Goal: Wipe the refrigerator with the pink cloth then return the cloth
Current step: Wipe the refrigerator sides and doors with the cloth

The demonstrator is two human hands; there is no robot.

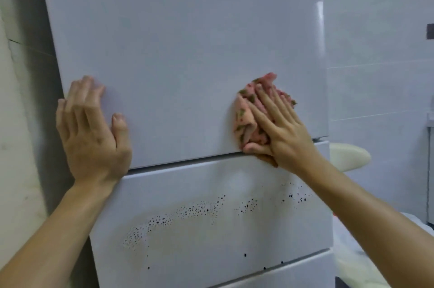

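The white refrigerator (183, 41) fills the view, its upper door meeting a lower drawer front at a seam. My right hand (279, 130) presses the bunched pink cloth (246, 120), which has green flecks, flat against the upper door near its lower right corner, fingers straight and the thumb under the cloth at the seam. My left hand (91, 128) rests flat with straight fingers on the upper door's lower left edge. Black specks (199, 212) dot the drawer front below both hands.
A pale wall (16, 146) stands close on the refrigerator's left. To the right are white wall tiles (375, 64), a cream rounded object (347, 156) and a white surface (366, 264) low at the right edge.
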